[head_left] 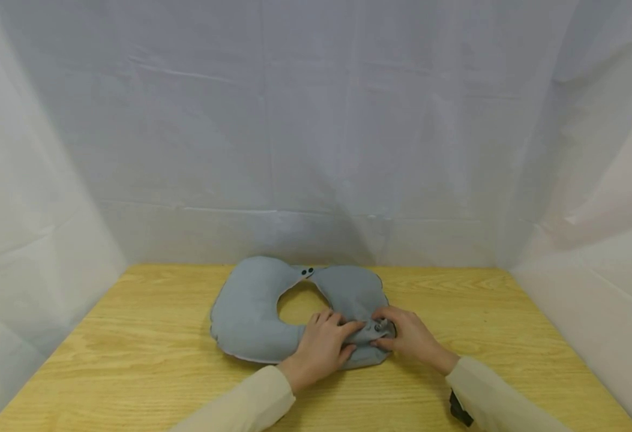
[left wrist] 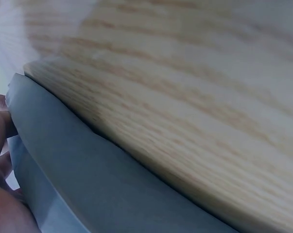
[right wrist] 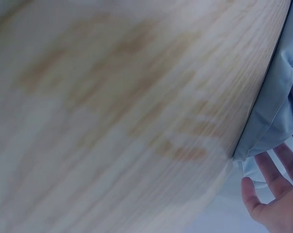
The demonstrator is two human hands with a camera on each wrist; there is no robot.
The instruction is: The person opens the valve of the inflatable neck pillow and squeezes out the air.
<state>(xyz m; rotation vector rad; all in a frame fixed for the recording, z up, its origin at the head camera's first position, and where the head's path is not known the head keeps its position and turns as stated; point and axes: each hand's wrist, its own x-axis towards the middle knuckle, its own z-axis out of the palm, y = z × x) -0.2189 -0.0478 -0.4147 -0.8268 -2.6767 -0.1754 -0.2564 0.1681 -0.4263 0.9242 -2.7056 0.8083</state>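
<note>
Pinching pillow [head_left: 253,306] end, right hand [head_left: 414,337], table [head_left: 478,324] around

Wrist views close beside pillow [head_left: 251,307]

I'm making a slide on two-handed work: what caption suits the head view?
The left hand rests on a grey-blue neck pillow while the right hand grips its end, on a wood-grain table.

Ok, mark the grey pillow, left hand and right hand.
Grey pillow [head_left: 253,309], head view: its left lobe.
Left hand [head_left: 319,344], head view: back of the hand.
Right hand [head_left: 411,336], head view: back of the hand.
</note>
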